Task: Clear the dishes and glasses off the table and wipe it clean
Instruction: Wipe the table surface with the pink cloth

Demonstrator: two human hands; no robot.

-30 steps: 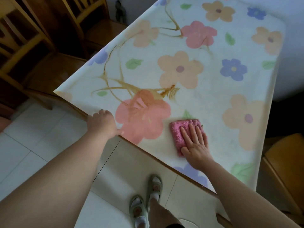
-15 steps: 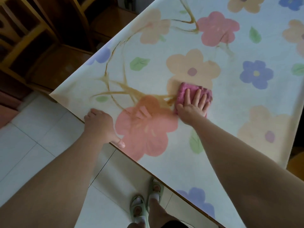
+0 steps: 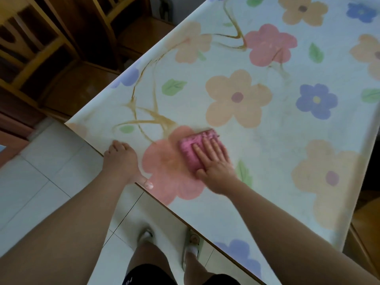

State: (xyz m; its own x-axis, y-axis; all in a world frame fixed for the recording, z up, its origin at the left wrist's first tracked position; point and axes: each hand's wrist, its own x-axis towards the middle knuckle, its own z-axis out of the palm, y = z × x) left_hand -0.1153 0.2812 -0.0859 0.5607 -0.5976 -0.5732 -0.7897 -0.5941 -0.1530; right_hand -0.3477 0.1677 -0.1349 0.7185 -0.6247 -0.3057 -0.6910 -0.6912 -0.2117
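Note:
A table (image 3: 277,140) covered in a pale flowered cloth fills the right of the view. A folded pink rag (image 3: 190,150) lies on the big pink flower near the front edge. My right hand (image 3: 213,163) presses flat on the rag, fingers spread over it. My left hand (image 3: 121,159) grips the table's front edge to the left, thumb on top. Brown smear streaks (image 3: 152,118) run across the cloth beyond the rag, and more streaks (image 3: 232,38) curve farther back. No dishes or glasses are in view.
Two wooden chairs (image 3: 51,64) stand at the far left side of the table. Another wooden seat (image 3: 366,227) sits past the right edge. My feet in sandals (image 3: 146,235) stand on the white tiled floor by the table's near edge.
My right hand pushed the rag away up to the streaks, then pulled it back toward me onto the pink flower. The left hand stayed on the table's edge.

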